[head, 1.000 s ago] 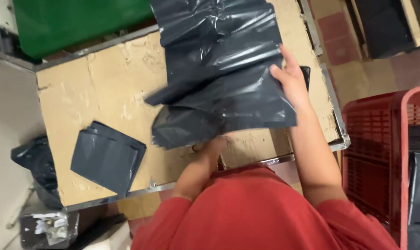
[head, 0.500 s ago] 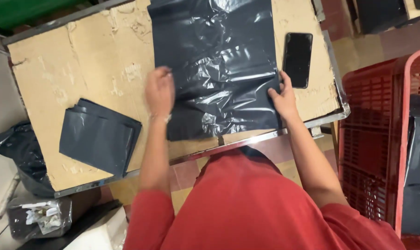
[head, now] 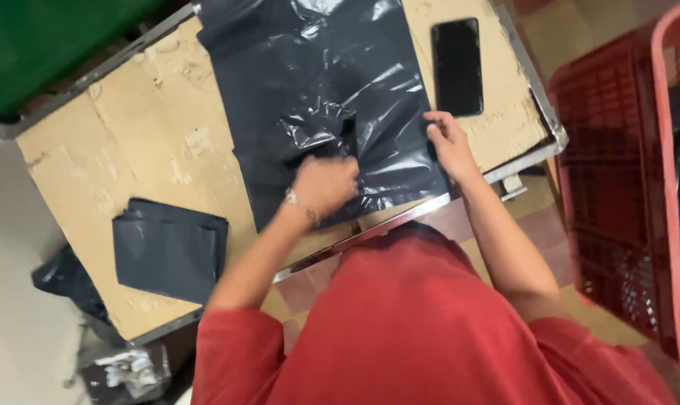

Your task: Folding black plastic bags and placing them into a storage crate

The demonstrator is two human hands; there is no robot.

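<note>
A folded stack of dark grey plastic bags [head: 169, 253] lies at the table's near left. The left hand [head: 326, 184] pinches the spread black plastic bag [head: 325, 97] mid-table; the right hand [head: 448, 139] clamps its right edge. It looks thin, limp, slippery; edges seem the best hold. A black phone [head: 457, 66] lies just right, a red plastic crate [head: 617, 195] beyond.

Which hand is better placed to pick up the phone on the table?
Right. The right hand rests at the bag's right edge, just below the phone. The left hand sits mid-bag, farther away.
</note>
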